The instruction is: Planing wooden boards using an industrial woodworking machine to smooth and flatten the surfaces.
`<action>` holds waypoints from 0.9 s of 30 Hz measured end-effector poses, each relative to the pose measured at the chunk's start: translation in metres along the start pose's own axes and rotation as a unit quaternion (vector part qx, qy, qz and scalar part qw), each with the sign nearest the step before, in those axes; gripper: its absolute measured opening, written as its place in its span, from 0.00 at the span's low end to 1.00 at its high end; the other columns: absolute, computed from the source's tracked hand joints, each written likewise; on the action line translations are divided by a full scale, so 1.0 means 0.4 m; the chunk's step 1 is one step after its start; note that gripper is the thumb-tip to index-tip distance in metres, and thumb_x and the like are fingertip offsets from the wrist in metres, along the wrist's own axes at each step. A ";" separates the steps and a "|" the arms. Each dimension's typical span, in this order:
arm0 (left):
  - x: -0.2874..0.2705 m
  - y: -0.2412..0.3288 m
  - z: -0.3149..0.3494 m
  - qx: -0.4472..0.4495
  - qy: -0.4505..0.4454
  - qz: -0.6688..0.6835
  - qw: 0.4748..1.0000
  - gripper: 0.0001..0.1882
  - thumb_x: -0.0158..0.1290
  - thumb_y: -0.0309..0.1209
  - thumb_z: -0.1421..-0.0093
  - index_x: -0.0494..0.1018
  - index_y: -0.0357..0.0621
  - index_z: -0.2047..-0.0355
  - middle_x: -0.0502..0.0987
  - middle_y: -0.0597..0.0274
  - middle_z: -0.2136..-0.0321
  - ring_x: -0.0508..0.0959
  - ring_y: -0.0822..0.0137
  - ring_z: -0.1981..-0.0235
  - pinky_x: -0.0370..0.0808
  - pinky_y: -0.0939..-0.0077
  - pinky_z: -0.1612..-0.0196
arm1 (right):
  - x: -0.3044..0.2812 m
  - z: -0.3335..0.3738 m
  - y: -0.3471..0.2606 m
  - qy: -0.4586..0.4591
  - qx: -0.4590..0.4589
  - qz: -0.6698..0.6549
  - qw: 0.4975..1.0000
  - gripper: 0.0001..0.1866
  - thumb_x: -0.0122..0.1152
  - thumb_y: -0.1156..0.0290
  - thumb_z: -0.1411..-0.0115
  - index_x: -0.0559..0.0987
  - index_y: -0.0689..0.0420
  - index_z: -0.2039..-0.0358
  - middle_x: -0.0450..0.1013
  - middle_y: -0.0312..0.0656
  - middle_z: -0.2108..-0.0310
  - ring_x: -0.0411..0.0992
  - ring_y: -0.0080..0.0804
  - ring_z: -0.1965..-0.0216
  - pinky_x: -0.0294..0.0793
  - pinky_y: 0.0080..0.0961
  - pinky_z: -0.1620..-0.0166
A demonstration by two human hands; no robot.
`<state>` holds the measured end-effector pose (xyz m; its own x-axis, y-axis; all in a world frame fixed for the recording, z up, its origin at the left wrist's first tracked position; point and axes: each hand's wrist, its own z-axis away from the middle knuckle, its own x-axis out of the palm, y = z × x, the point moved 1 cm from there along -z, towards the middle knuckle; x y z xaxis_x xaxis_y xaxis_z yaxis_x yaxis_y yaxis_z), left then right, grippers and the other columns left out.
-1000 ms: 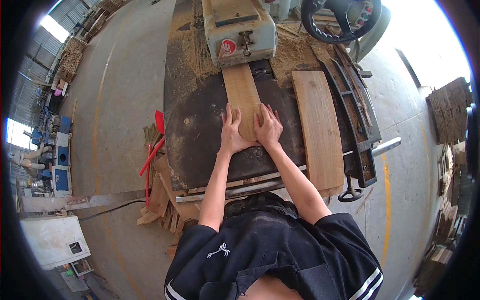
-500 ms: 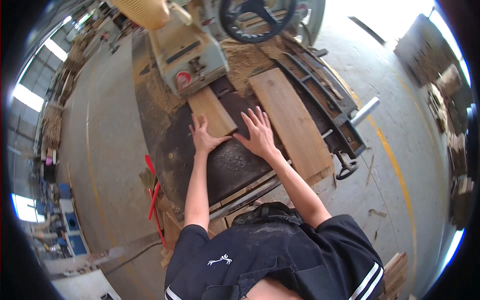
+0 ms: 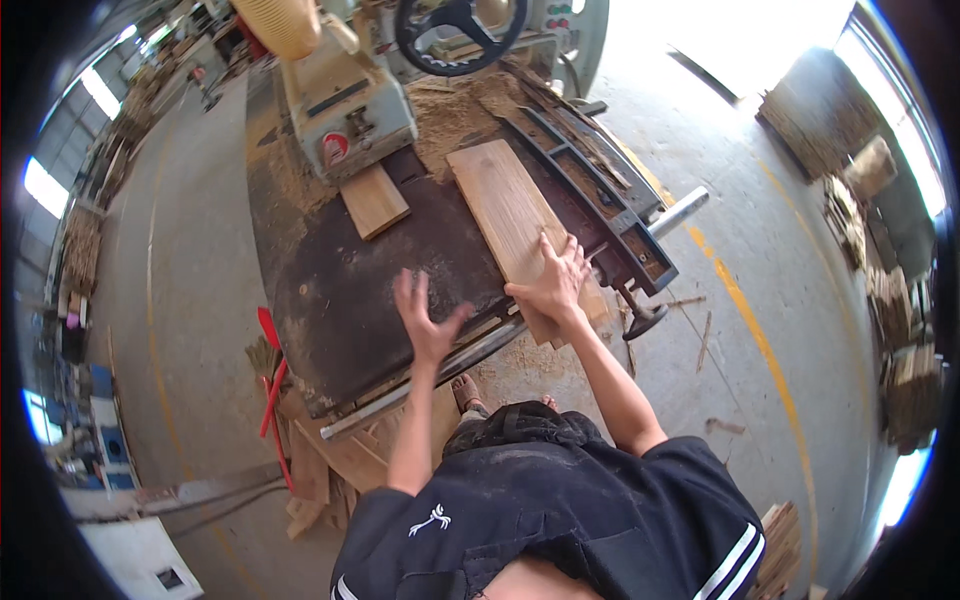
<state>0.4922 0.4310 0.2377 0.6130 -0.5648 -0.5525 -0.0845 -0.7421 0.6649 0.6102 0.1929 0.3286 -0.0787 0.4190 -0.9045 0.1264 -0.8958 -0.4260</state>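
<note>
My right hand [image 3: 555, 282] spans the near end of a long wooden board [image 3: 502, 205], its thumb at the left edge and its fingers over the right side. Under that end, part of another piece of wood [image 3: 594, 300] shows. Over the dark machine table [image 3: 350, 310], my left hand [image 3: 430, 320] is open with fingers spread, holding nothing. A shorter wooden board [image 3: 376, 203] lies flat further off, its far end hidden under the machine head [image 3: 352, 125]. Neither hand touches it.
A black handwheel [image 3: 460, 35] stands behind the table, and sawdust [image 3: 440, 125] covers its far part. Along the right side runs a dark metal fence [image 3: 590, 180] with a small crank wheel [image 3: 645, 320]. A metal bar [image 3: 420, 378] borders the near edge.
Both hands have left the shorter board, which now reaches further under the machine head. My right hand has moved onto the long board; my left has drawn back toward me. The view has shifted.
</note>
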 end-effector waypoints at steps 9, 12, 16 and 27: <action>-0.194 0.380 0.277 -0.126 -0.156 0.230 0.952 0.82 0.84 0.56 0.68 0.48 0.31 0.21 0.53 0.38 0.22 0.50 0.41 0.20 0.50 0.48 0.20 | 0.009 0.210 -0.106 -0.283 0.076 -0.638 0.712 0.50 0.83 0.62 0.49 0.70 0.69 0.29 0.80 0.51 0.47 0.80 0.28 0.51 0.80 0.27 0.47; -0.213 0.410 0.315 -0.121 -0.086 0.181 0.972 0.85 0.82 0.60 0.67 0.43 0.30 0.21 0.47 0.36 0.21 0.48 0.41 0.19 0.49 0.49 0.20 | 0.071 0.243 -0.135 -0.202 -0.008 -0.395 0.896 0.58 0.86 0.52 0.61 0.73 0.60 0.29 0.69 0.60 0.36 0.71 0.47 0.37 0.67 0.46 0.34; -0.228 0.360 0.352 -0.083 -0.010 -0.021 0.996 0.88 0.80 0.66 0.67 0.39 0.33 0.20 0.42 0.34 0.21 0.43 0.35 0.20 0.47 0.40 0.21 | 0.117 0.268 -0.217 -0.096 -0.097 -0.134 0.981 0.61 0.85 0.45 0.65 0.72 0.51 0.28 0.52 0.70 0.26 0.51 0.66 0.24 0.49 0.63 0.26; -0.192 0.067 0.214 -0.048 -0.055 -0.202 0.977 0.85 0.80 0.64 0.74 0.52 0.25 0.24 0.63 0.24 0.30 0.50 0.32 0.21 0.44 0.34 0.22 | 0.300 0.191 -0.125 0.019 -0.297 -0.192 0.935 0.32 0.70 0.64 0.38 0.77 0.56 0.33 0.68 0.61 0.30 0.62 0.61 0.27 0.59 0.54 0.26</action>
<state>0.3756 0.4235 0.2547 0.4924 -0.2726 -0.8266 0.2241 -0.8780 0.4231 0.5190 0.2765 0.2427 -0.1979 0.7074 -0.6785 0.6240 -0.4429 -0.6438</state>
